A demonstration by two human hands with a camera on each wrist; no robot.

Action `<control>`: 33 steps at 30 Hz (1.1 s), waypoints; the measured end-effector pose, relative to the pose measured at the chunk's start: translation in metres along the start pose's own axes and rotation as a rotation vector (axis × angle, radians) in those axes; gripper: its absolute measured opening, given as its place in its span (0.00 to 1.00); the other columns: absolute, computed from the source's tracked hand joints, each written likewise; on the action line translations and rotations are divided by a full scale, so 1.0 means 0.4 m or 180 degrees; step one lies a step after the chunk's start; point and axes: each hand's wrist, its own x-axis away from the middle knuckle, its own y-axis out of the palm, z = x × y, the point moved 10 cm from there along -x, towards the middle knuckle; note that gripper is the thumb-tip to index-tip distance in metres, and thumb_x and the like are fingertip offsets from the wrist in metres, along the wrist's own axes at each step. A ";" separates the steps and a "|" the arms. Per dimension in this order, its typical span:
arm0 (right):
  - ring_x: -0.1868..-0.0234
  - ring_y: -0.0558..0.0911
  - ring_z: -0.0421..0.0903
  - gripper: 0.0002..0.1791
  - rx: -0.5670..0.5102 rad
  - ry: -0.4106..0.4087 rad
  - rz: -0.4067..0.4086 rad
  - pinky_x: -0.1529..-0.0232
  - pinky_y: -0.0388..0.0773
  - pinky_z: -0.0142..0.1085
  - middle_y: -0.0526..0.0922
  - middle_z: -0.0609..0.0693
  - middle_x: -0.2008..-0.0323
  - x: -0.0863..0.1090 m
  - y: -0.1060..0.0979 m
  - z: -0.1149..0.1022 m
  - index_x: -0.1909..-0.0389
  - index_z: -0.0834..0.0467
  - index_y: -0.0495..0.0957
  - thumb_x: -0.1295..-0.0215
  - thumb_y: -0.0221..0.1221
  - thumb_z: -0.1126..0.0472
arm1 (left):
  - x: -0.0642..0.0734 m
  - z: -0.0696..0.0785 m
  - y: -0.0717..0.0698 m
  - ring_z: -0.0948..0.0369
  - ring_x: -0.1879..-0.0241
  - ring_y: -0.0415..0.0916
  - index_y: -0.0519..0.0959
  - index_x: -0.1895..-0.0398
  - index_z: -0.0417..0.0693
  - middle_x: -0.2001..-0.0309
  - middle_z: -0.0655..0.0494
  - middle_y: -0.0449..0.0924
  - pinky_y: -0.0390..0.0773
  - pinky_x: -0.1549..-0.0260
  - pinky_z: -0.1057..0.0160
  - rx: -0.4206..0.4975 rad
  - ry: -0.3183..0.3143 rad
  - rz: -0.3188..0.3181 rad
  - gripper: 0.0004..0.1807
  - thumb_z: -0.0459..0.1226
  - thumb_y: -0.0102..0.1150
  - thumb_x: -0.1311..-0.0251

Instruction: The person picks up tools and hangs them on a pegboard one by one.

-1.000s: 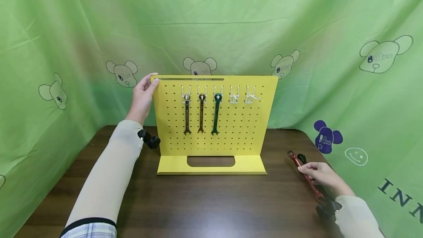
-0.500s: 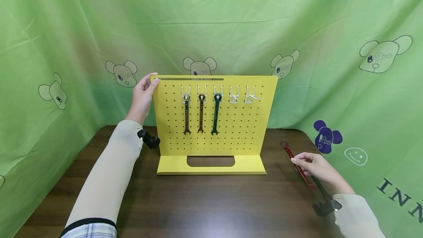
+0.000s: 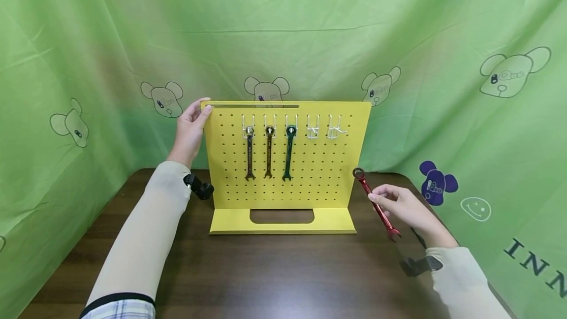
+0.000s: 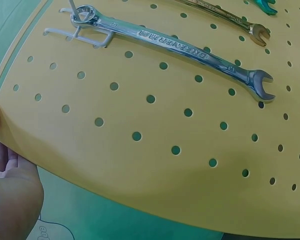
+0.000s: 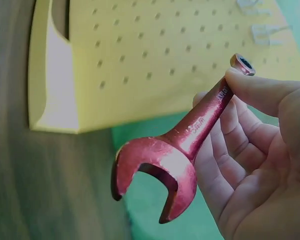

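Note:
My left hand (image 3: pixel 191 129) grips the upper left corner of a yellow pegboard (image 3: pixel 319 181), thumb in front and fingers behind. In the right wrist view, the thumb and fingers of my right hand (image 5: pixel 260 135) pinch a red combination wrench (image 5: pixel 195 125) by its shaft. Its ring end points up and left toward the board's right edge in the head view, and its open jaw points down toward me. Three wrenches hang by their ring ends from white hooks: a silver wrench (image 4: pixel 175 47), a gold-toned wrench (image 3: pixel 269 154) and a green wrench (image 3: pixel 289 154).
Two bare white hooks (image 3: pixel 313 129) sit right of the green wrench. A dark strip (image 3: pixel 418 237), mostly hidden by my right forearm, lies on the brown table (image 3: pixel 274 274). Green printed curtain (image 3: pixel 310 23) surrounds the table behind and at the sides.
My right hand has lifted the red wrench and carried it left and up toward the board. A dark wrench beside it is now mostly hidden. My left hand stays put.

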 end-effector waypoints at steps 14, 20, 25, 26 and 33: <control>0.66 0.83 0.50 0.17 -0.0225 -0.0263 -0.0055 0.64 0.84 0.38 0.80 0.55 0.64 -0.066 0.064 -0.156 0.51 0.66 0.76 0.26 0.59 0.54 | -0.001 -0.001 0.001 0.61 0.52 0.76 0.77 0.38 0.49 0.48 0.54 0.77 0.80 0.50 0.69 -0.0001 -0.0013 -0.0011 0.19 0.39 0.59 0.30; 0.62 0.81 0.46 0.21 -0.0320 -0.0275 -0.0013 0.62 0.83 0.36 0.80 0.55 0.60 -0.094 0.082 -0.207 0.47 0.68 0.74 0.25 0.58 0.53 | -0.002 -0.003 0.002 0.61 0.51 0.76 0.77 0.37 0.50 0.47 0.53 0.77 0.79 0.49 0.69 -0.0022 -0.0038 -0.0011 0.19 0.40 0.59 0.30; 0.58 0.79 0.45 0.24 -0.0563 -0.0298 -0.0027 0.59 0.82 0.38 0.78 0.60 0.56 -0.116 0.100 -0.235 0.46 0.70 0.74 0.26 0.58 0.51 | 0.002 -0.003 0.001 0.62 0.53 0.76 0.76 0.36 0.47 0.48 0.54 0.77 0.80 0.50 0.70 -0.0026 -0.0044 -0.0006 0.21 0.40 0.59 0.30; 0.57 0.79 0.45 0.24 -0.0617 -0.0307 -0.0032 0.57 0.82 0.38 0.78 0.60 0.56 -0.120 0.103 -0.240 0.46 0.70 0.73 0.26 0.58 0.51 | 0.002 -0.002 0.000 0.62 0.53 0.76 0.75 0.35 0.46 0.48 0.54 0.77 0.80 0.51 0.70 -0.0023 -0.0041 -0.0006 0.21 0.40 0.59 0.29; 0.55 0.78 0.44 0.27 -0.0891 -0.0333 -0.0021 0.55 0.82 0.39 0.79 0.53 0.56 -0.147 0.114 -0.261 0.45 0.71 0.72 0.26 0.59 0.49 | -0.001 -0.001 0.002 0.61 0.52 0.76 0.75 0.36 0.47 0.47 0.54 0.76 0.80 0.50 0.69 -0.0028 -0.0022 -0.0013 0.21 0.40 0.59 0.29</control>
